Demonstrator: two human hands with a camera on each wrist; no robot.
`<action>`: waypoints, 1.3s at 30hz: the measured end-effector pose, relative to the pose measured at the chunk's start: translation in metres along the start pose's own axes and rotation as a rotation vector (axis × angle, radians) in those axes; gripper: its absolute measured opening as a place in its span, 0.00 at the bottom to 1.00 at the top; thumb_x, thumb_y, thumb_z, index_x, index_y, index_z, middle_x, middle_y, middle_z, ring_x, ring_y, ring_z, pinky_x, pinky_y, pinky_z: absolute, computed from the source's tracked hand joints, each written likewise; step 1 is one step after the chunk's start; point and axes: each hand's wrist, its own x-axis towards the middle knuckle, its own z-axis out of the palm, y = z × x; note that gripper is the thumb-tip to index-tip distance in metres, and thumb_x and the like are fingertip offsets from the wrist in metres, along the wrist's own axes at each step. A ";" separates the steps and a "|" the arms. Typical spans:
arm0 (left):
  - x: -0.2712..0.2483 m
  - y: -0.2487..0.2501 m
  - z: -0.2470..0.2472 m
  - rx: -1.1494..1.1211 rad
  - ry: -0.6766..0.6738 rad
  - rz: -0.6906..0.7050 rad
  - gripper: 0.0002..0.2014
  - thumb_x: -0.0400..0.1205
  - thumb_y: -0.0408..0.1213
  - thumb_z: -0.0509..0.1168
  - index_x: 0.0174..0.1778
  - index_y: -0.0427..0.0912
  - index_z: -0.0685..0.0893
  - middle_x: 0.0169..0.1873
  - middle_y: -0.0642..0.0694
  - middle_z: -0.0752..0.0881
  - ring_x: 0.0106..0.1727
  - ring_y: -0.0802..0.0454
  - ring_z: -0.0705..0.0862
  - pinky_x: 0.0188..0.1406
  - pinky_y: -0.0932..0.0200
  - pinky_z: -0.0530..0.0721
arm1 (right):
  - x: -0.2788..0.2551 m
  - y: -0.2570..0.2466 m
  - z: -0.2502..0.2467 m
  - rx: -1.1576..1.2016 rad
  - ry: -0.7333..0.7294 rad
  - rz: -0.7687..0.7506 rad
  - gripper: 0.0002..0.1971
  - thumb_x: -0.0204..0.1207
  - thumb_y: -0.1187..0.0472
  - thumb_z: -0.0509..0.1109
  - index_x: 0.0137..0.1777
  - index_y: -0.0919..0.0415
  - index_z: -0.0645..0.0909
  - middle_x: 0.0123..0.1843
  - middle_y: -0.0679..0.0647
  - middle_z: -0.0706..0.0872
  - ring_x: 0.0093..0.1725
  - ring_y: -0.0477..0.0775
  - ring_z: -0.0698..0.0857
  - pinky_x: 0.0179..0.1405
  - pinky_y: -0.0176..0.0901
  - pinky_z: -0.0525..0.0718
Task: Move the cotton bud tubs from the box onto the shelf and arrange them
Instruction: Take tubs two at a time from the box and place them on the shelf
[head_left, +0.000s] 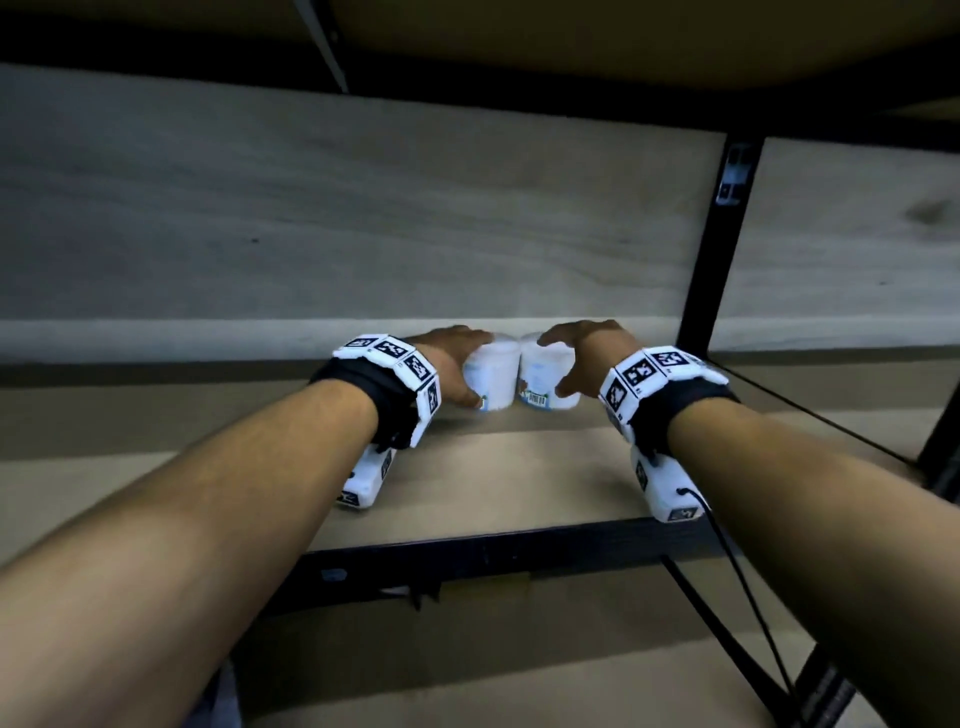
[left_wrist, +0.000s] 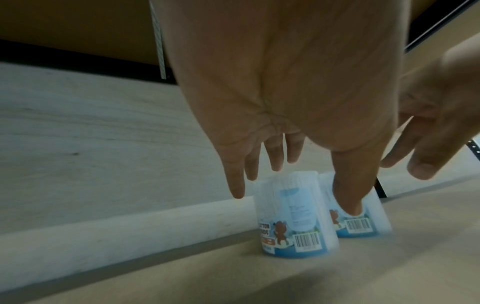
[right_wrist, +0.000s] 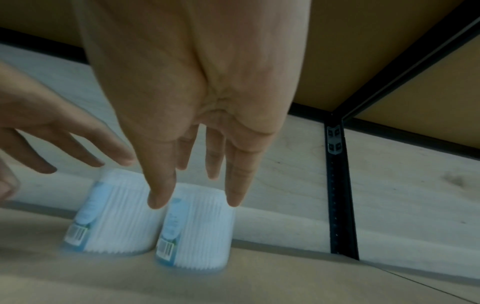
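Forearms were seen at frame bottom | left hand (head_left: 451, 370) grip: fingers spread wide, nothing held | right hand (head_left: 587, 358) grip: likewise wide | two cotton bud tubs (head_left: 519, 378) were stood upright, touching, mid-frame on shelf (head_left: 493, 483) near back wall.

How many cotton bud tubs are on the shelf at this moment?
2. The left tub stands by the left hand; the right tub stands beside it by the right hand, both near the back of the shelf. The hands could hide others.
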 end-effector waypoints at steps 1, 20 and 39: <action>-0.008 0.003 -0.003 0.011 0.000 -0.002 0.45 0.71 0.50 0.78 0.82 0.47 0.65 0.77 0.44 0.72 0.77 0.44 0.72 0.75 0.52 0.72 | -0.007 0.000 0.000 0.001 -0.001 0.015 0.33 0.64 0.59 0.81 0.70 0.39 0.79 0.67 0.50 0.85 0.63 0.55 0.84 0.54 0.35 0.76; -0.087 0.065 -0.029 0.008 0.019 0.059 0.35 0.76 0.48 0.75 0.79 0.48 0.71 0.74 0.47 0.75 0.67 0.48 0.79 0.68 0.57 0.76 | -0.101 -0.007 -0.046 0.001 -0.018 0.065 0.35 0.65 0.56 0.84 0.74 0.45 0.78 0.66 0.51 0.86 0.68 0.56 0.80 0.67 0.43 0.78; -0.248 0.052 0.093 -0.133 -0.028 0.297 0.14 0.80 0.44 0.69 0.61 0.46 0.86 0.56 0.50 0.87 0.55 0.53 0.85 0.59 0.60 0.80 | -0.246 -0.048 0.090 0.306 -0.455 -0.031 0.10 0.67 0.63 0.83 0.46 0.55 0.87 0.40 0.55 0.92 0.39 0.55 0.91 0.40 0.52 0.92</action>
